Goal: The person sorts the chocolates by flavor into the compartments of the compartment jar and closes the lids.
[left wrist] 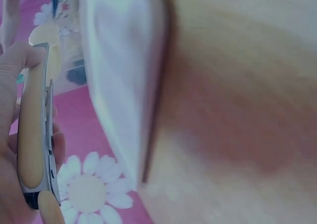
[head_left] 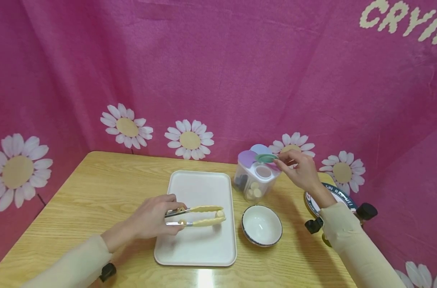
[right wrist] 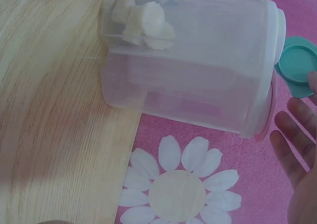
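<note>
In the head view my left hand (head_left: 153, 218) grips a pair of tongs (head_left: 205, 208) above the white tray (head_left: 197, 254). A small pale round piece (head_left: 219, 214) sits between the tong tips. The left wrist view shows the tongs' handle (left wrist: 32, 130) in the palm, side-on. My right hand (head_left: 300, 170) pinches a green lid (head_left: 267, 159), tilted up from the clear divided container (head_left: 256, 180). Beneath the lid a round opening is uncovered. In the right wrist view several pale chunks (right wrist: 148, 23) lie at the container's bottom; whether the green lid (right wrist: 298, 65) is hinged on, I cannot tell.
A white bowl (head_left: 261, 226) with a dark rim stands right of the tray, in front of the container. A round plate or sign with lettering (head_left: 335, 193) lies partly behind the right forearm. A pink cloth with daisies (head_left: 218, 88) hangs behind the wooden table (head_left: 96, 192).
</note>
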